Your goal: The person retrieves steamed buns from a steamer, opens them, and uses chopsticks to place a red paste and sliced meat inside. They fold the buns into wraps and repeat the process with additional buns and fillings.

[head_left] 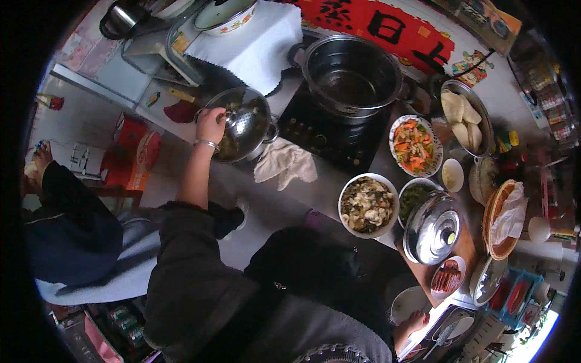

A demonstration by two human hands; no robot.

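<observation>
A metal pot (259,151) with a perforated metal piece (247,126) inside lies under and just right of the left hand (212,125). That hand's fingers bend over the left part of the pot; whether they clamp the perforated piece or the rim, I cannot tell. The hands are well apart. A crumpled cream cloth (284,163) sits right of the left hand, beside the pot. Farther right, a large dark pot (358,113) stands on a black cooktop (310,134).

The right hand (414,325) is low, near a pale round dish (407,302); its fingers are curled, and I cannot tell whether they hold anything. Beyond it, a plate of reddish slices (446,278) rests on a wooden board (467,245), near a shiny domed lid (431,225). Farther beyond, the tabletop (380,162) carries a white bowl (370,236) of mixed food.

Left of the left hand, another person's dark sleeve (78,212) shows.
</observation>
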